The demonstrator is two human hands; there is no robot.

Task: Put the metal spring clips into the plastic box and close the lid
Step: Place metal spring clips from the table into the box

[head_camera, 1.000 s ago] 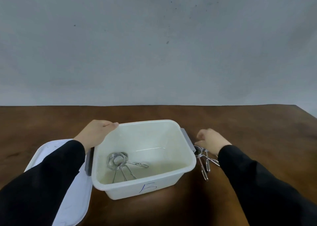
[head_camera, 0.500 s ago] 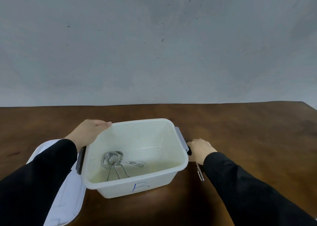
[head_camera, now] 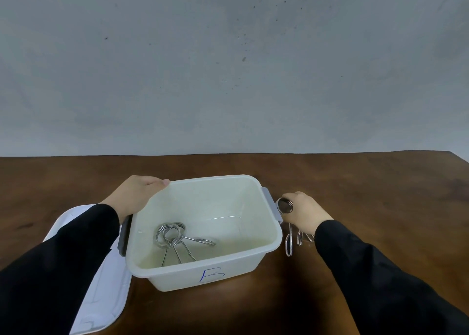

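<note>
Lid [head_camera: 99,278]: I note it white and flat on the table [head_camera: 355,182] at the lower left of the frame, partly under the left sleeve [head_camera: 50,271]. It is off the box, as it was a second ago.

Left hand [head_camera: 135,195]: I see it left of centre, fingers curled over the far left corner of the box rim and closed on that rim. It holds no clip. Position unchanged from the earlier frames.

Plastic box [head_camera: 210,273]: centre of the frame, open, with a blue mark on its near wall. I judge it steadied and ready to receive.

Clips in box [head_camera: 177,240]: a small cluster of coiled metal spring clips lies on the floor of the box, left of its middle. I cannot count them for certain.

Right hand [head_camera: 304,214]: right of centre, just beside the grey latch [head_camera: 271,205] of the box. Half a second ago it lay low over the clips; now its fingers are closed around the coil of a raised clip [head_camera: 285,206], whose legs hang toward the table.

Remaining clips [head_camera: 303,238]: at least one more wire loop shows under the wrist; whether held or lying, I cannot tell.

Meaning for the task: I judge the pick-up made; transfer into the box is next, the lid closing later.
</note>
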